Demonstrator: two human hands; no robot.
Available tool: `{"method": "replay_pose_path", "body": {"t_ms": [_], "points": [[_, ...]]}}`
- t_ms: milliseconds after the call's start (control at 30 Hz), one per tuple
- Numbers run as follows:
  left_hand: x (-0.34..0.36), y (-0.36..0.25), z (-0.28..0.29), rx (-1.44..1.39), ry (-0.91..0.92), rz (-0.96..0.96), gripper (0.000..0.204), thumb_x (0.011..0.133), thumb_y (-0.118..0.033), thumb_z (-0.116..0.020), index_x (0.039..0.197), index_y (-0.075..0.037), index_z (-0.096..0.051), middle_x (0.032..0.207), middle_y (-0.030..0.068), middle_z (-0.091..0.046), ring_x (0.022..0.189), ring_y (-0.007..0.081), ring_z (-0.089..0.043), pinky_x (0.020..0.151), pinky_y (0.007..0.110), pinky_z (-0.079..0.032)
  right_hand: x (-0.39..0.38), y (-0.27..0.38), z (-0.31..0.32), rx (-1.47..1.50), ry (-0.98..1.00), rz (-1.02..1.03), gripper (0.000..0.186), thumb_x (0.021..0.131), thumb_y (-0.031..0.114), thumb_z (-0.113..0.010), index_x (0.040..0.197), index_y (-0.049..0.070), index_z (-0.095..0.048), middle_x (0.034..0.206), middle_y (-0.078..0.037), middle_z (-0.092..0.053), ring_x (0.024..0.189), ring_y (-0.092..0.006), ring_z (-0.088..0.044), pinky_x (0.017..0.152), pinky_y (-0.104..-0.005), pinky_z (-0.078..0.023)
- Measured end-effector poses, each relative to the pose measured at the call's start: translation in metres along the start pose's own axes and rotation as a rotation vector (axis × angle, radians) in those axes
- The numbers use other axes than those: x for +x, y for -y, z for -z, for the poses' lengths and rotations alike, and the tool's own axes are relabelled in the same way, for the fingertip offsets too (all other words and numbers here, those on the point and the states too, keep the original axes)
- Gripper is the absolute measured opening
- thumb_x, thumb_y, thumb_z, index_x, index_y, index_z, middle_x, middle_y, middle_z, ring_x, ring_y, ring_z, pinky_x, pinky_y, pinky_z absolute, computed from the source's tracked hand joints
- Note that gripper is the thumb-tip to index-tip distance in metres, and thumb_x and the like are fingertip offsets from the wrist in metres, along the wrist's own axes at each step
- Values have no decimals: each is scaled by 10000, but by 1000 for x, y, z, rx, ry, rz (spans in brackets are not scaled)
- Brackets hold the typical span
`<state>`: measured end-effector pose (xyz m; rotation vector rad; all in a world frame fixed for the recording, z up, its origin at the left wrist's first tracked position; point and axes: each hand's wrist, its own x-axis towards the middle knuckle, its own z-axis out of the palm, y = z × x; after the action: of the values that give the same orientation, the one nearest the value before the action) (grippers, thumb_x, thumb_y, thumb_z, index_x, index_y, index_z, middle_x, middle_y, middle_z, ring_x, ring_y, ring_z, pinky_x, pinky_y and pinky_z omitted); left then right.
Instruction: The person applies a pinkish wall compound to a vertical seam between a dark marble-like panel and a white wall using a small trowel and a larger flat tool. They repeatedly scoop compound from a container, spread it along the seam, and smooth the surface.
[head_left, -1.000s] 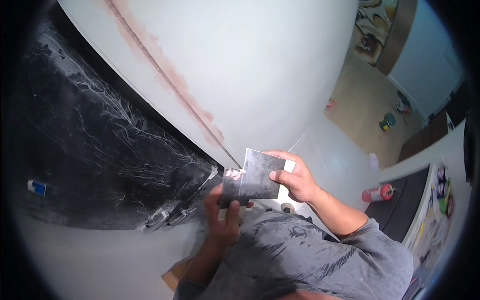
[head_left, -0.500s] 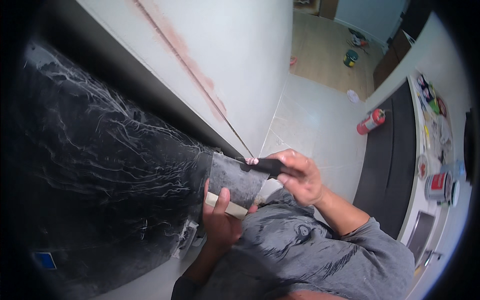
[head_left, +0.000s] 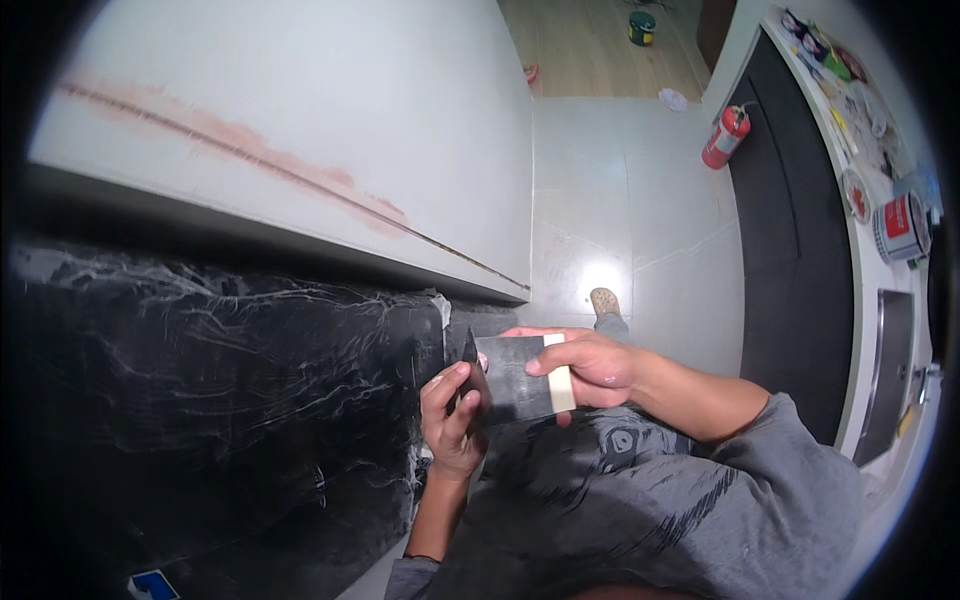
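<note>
My right hand (head_left: pixel 598 368) grips a wide flat putty spreader (head_left: pixel 515 380) by its cream back edge, thumb on the grey metal face. To its left, my left hand (head_left: pixel 447 425) has its fingers closed around a dark putty knife (head_left: pixel 471 350), seen nearly edge-on against the spreader's left edge. A small dab of pink filler (head_left: pixel 483 362) shows where the two tools meet. Beyond my hands, a white panel (head_left: pixel 400 120) has a long seam (head_left: pixel 300 178) with pink filler smeared along it.
Wrinkled black plastic sheeting (head_left: pixel 220 400) covers the surface at left. On the tiled floor, a red fire extinguisher (head_left: pixel 726 137) stands by a dark cabinet front (head_left: pixel 795 230). The counter (head_left: pixel 845 125) at right holds a tin (head_left: pixel 900 228) and small items. A green bucket (head_left: pixel 642 29) stands farther off.
The tools have swapped hands: the spreader went from left to right, the putty knife from right to left. The view has turned, so the panel seam now lies flatter.
</note>
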<state>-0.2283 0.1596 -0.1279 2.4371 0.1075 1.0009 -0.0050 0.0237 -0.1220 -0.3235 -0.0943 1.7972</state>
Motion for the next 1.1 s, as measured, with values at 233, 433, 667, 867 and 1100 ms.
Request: {"method": "replay_pose_path", "body": {"t_ms": [233,433,667,867,1100], "points": [[-62,-1,1,42,5,708,413,1045,69,-549,1453,15,-577,1331,218,-629,1157,336,-663,986,387,-551,44,20,42,-714,-255,321,533,1049,47,-522,1579,72,-474,1347,-123,-663,1166,-259,-713,769,-360,-643],[-81,-8,0,-12,-2,896,413,1068,3,-554,1478,46,-542,1334,213,-601,1147,310,-662,954,372,-568,147,19,62,-1486,-539,948,517,1016,57,-520,1529,98,-570,1352,-149,-668,1155,-364,-682,995,-449,-564],[-94,-7,8,67,-31,875,399,1067,-1,-557,1462,54,-553,1276,211,-626,1059,264,-661,881,346,-578,179,13,53,-1539,-632,998,556,1006,31,-531,1555,118,-542,1406,-133,-638,1208,-365,-667,1027,-461,-571],[-102,-3,14,63,-43,887,388,1069,-2,-556,1452,62,-562,1269,215,-622,1016,265,-665,839,349,-594,196,0,40,-1514,-686,1030,619,980,16,-578,1585,128,-507,1451,-152,-603,1284,-369,-633,1073,-450,-557],[-111,4,24,80,2,865,392,1075,-4,-552,1461,64,-553,1280,212,-610,1059,270,-668,868,340,-614,196,-10,41,-1485,-639,997,699,918,-29,-623,1587,136,-505,1512,-145,-571,1339,-358,-603,1132,-461,-527]]}}
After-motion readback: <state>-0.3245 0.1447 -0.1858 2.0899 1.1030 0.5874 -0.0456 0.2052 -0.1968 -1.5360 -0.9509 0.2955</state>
